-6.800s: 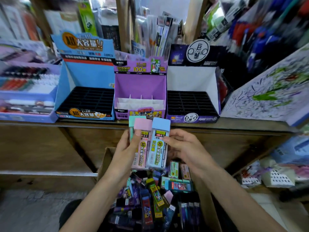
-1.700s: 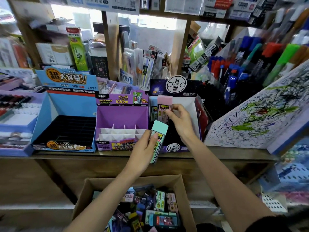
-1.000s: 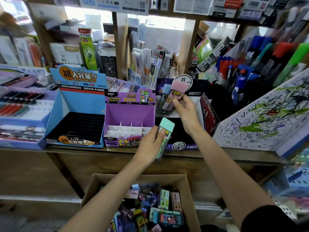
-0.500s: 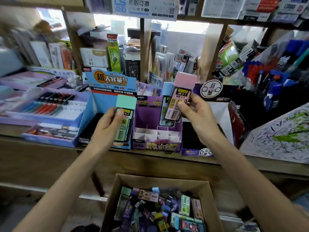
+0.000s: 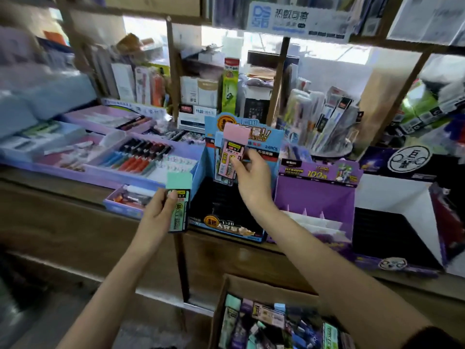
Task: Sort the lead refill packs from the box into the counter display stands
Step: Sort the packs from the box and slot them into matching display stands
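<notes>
Head view: right hand (image 5: pixel 254 177) pinched pink lead refill pack (image 5: pixel 232 152) above blue display stand (image 5: pixel 270 144).
Left hand (image 5: pixel 157 212): gripped green lead refill pack (image 5: pixel 179 200) just beside it.
Risk: a loose pinch might drop the pack past its slot.

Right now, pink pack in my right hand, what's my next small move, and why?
Probably lower the pink pack in your right hand into a slot of the blue stand: it hangs right over that stand's black tray, which looks empty.
</notes>
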Demonstrator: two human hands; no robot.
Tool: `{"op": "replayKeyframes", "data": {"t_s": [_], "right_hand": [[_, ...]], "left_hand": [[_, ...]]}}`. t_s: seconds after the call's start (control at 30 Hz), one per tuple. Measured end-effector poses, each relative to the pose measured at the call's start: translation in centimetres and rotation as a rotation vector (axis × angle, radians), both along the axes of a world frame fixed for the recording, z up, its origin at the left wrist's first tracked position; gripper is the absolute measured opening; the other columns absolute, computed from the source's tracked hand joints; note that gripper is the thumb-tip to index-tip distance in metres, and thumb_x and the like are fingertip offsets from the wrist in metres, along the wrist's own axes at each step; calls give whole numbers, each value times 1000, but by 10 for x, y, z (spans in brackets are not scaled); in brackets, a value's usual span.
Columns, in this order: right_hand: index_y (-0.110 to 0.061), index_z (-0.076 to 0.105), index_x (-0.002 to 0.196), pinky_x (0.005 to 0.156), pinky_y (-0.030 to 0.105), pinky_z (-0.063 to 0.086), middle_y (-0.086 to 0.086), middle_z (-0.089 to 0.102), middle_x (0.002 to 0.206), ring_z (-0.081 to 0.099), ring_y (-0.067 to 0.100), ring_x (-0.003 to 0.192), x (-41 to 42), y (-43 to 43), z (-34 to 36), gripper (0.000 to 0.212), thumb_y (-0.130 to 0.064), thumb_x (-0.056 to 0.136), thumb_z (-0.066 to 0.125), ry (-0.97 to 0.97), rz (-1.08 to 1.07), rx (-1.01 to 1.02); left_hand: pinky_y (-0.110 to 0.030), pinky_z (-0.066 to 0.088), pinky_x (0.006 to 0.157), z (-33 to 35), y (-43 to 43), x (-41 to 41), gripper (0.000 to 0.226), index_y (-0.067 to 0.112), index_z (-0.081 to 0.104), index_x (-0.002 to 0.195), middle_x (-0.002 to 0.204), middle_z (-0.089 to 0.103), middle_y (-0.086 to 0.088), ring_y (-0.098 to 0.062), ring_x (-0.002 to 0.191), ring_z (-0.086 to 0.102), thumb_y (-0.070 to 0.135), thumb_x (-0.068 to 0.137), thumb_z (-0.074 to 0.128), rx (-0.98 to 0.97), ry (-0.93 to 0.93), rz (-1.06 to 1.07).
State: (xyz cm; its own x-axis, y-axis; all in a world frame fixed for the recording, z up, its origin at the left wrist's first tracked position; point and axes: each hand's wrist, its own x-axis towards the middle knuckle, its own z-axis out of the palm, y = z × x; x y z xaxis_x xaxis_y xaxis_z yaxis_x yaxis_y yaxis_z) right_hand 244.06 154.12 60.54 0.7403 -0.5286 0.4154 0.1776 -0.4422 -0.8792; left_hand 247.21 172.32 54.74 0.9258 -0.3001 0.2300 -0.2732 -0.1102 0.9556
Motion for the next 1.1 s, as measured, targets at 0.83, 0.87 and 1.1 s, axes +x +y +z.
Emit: {"op": "replayKeyframes", "data": {"t_s": [0.83,0.87,1.1], "right_hand": [[-1,66,96,71,28,44,10,68,89,61,19,82,26,-13,-29,23,-22,92,59,247,-35,-263],[-1,65,94,68,29,43,9,67,86,59,19,80,24,-14,-30,24,-24,92,59,257,-37,-286],[-2,58,103,69,29,46,10,66,96,61,22,87,13,-13,-21,16,-16,94,54,126,-241,-295]], "left_hand": [[-28,39,65,-1,-2,4,20,16,54,88,82,58,-8,-16,77,54,26,100,42,57,-37,-48],[-29,40,65,-1,-2,4,19,20,53,86,81,58,-3,-16,77,54,27,100,42,55,-34,-46],[-33,40,64,0,-3,5,22,24,50,80,78,57,-1,-17,74,53,26,100,42,56,-35,-31]]}}
